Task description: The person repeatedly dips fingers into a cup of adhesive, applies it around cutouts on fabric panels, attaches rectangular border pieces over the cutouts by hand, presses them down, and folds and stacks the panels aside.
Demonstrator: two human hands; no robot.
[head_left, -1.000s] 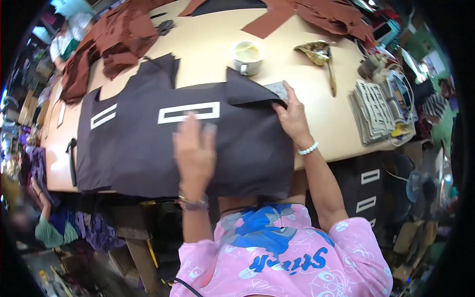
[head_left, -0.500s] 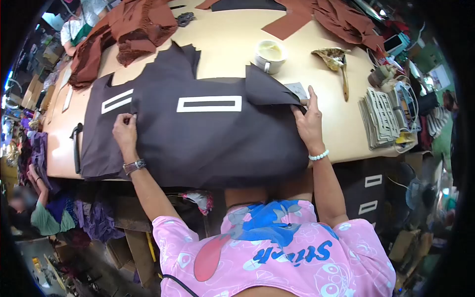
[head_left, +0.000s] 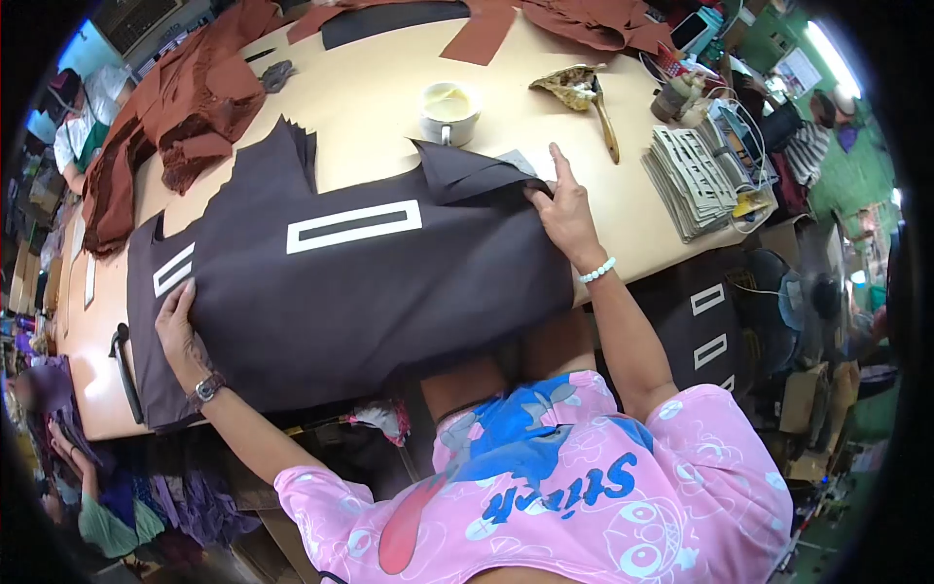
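Note:
A dark brown-black fabric piece (head_left: 389,292) lies across the table's near side and hangs over its front edge. It bears a white rectangular outline patch (head_left: 294,239). My left hand (head_left: 179,333) pinches the piece's left edge between thumb and fingers, over another dark fabric layer (head_left: 154,375). A second white rectangular patch (head_left: 161,283) shows there, just above my left fingers. My right hand (head_left: 566,219) grips the right end beside a folded-over flap (head_left: 477,175), its index finger pointing up. Behind that hand, a small grey plate (head_left: 516,159) is partly covered.
A white mug (head_left: 449,128) of pale paste stands beyond the fabric. To its right lie a brush (head_left: 607,127) and crusted scrap (head_left: 564,86). Stacked white frame pieces (head_left: 686,180) sit at the right edge, a black-handled tool (head_left: 125,370) at the left. Brown fabric (head_left: 209,107) covers the far left, near another person (head_left: 88,127).
The view has turned and shifted right. My left hand has moved left with the fabric edge, which now covers part of the left patch. My right hand keeps its grip on the right end.

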